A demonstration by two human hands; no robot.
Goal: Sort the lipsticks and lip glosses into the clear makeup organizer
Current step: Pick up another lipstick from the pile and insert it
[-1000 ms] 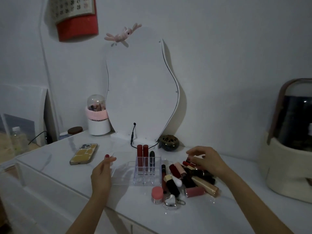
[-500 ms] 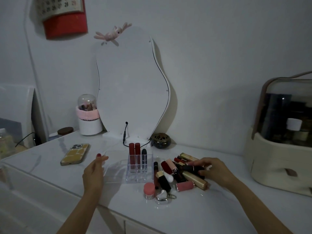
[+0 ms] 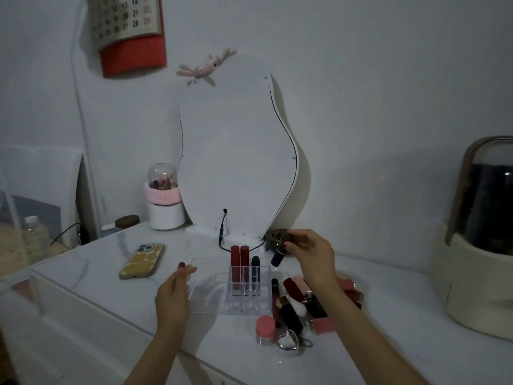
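A clear makeup organizer (image 3: 213,297) sits mid-table. Two red lipsticks (image 3: 239,266) and a dark one (image 3: 255,270) stand upright in its back slots. My left hand (image 3: 175,294) rests against the organizer's left edge, fingers pinched on its rim. My right hand (image 3: 309,255) hovers above and to the right of the organizer, holding a dark lipstick (image 3: 277,258) tilted downward. A pile of lipsticks and lip glosses (image 3: 299,301) lies right of the organizer, partly hidden by my right forearm.
A pink-lidded jar (image 3: 265,329) and a silver heart trinket (image 3: 288,340) lie at the front. A phone (image 3: 142,261) lies to the left. A mirror (image 3: 236,151), a small dark bowl (image 3: 276,238) and a large cream storage case (image 3: 477,245) stand behind and right.
My right hand has lifted off the pile with a dark lipstick and moved up and left toward the organizer. My left hand stays at the organizer's edge.
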